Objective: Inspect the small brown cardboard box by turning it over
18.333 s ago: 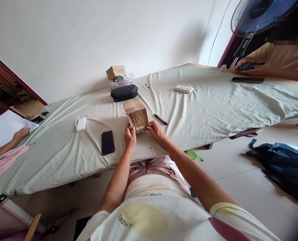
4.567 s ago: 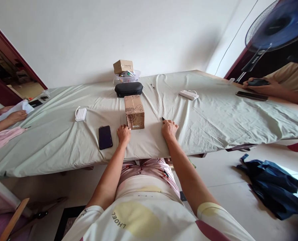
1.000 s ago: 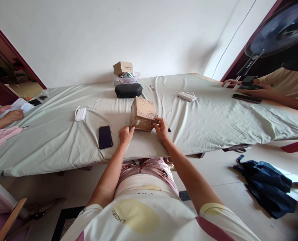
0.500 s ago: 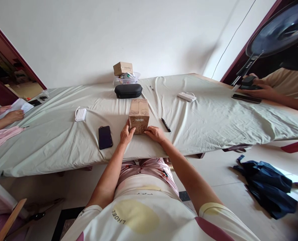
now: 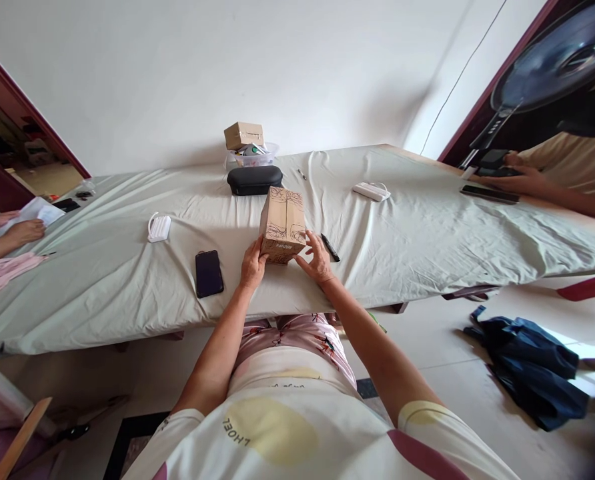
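1. In the head view, a scribble-marked cardboard box [image 5: 283, 225] is over the middle of the cloth-covered table [image 5: 417, 247], nearer the front edge than the back; whether its base rests flat cannot be told.
2. The person's left hand [image 5: 253, 263] holds the box's near left corner, thumb on the front face and fingers along the side.
3. The person's right hand [image 5: 318, 260] is at the box's near right corner, fingers spread; how firmly it grips cannot be told.
4. A black marker pen [image 5: 330, 247] lies just right of that hand.
5. A dark smartphone [image 5: 209, 273] lies left of the left hand, near the front edge.
6. Behind the box, towards the back edge, sits a black zip case [image 5: 255, 181]; behind that, a plastic tub [image 5: 231, 162] with a smaller carton [image 5: 244, 135] on top.
7. At the right end, a co-worker's hands [image 5: 525, 179] hold a dark object [image 5: 492, 162].
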A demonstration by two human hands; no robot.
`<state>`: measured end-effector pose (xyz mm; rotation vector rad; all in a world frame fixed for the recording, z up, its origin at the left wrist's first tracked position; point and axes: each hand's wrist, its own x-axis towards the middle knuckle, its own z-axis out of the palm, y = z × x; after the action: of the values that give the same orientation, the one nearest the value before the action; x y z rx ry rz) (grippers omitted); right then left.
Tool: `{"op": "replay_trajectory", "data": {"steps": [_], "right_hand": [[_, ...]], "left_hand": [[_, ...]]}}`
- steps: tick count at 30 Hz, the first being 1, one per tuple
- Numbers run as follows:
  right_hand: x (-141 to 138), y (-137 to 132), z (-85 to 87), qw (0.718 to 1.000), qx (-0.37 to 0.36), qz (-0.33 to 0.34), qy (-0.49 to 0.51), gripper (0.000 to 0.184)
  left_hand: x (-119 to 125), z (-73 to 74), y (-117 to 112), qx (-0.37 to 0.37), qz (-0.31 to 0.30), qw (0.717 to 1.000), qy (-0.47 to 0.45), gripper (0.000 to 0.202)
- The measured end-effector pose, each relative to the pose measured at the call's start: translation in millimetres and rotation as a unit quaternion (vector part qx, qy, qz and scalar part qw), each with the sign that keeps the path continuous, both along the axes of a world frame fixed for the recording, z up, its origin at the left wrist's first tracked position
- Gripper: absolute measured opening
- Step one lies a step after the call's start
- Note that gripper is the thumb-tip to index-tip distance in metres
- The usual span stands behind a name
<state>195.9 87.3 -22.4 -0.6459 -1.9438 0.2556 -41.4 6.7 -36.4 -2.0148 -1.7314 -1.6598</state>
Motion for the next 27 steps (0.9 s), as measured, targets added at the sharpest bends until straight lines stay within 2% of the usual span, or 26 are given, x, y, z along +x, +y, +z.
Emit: {"op": "replay_trajectory", "data": {"steps": [3,7,11,14,20,27], "right_hand": [[-1,0,0.1,1.0,-0.003,0.014,0.008,0.069],[0,0,-0.9,0.995,-0.051,-0.007,0.086,0.06],[2,0,-2.5,0.979,-0.137,-0.039,0.144,0.062],[1,0,-2.5,0.971,-0.178,-0.024,0.159,0.063],[-1,0,-1.5,0.961,-0.231,0.031,0.148,0.062],[-1,0,0.8,0.955,-0.25,0.041,0.154,0.067]], "left_hand": [[0,0.3,0,0.008,0.001,1.0,0.003,0.053],[0,0.0,0,0.005,0.001,1.0,-0.006,0.047],[2,1.1,-2,-0.066,0.034,0.995,-0.066,0.049],[4,3.8,-5,-0.115,0.04,0.987,-0.101,0.054],[6,11.2,-11,-0.077,0.05,0.986,-0.137,0.065],[4,18.4,-13,-0.083,0.043,0.982,-0.165,0.056]]}}
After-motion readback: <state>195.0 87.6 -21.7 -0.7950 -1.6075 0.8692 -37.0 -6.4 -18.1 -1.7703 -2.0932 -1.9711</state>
